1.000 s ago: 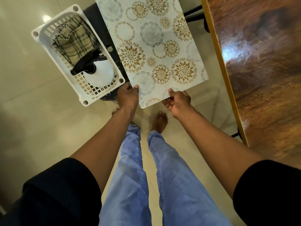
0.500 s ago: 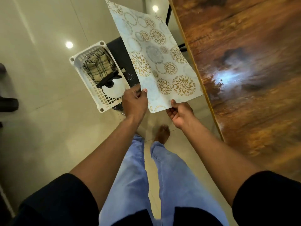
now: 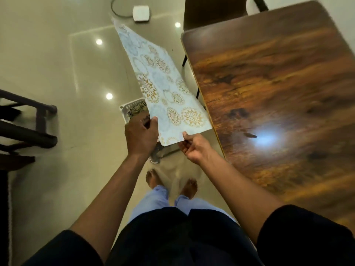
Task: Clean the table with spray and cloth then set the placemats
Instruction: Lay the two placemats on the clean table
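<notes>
1. The left hand pinches the near edge of the placemat — thumb on top, at 9 o'clock of that edge.
2. The right hand grips the same edge from below, at 3 o'clock.
3. The placemat hangs in the air, its far end toward 11 o'clock, just beside the table.
4. A white basket shows under the mat.
</notes>
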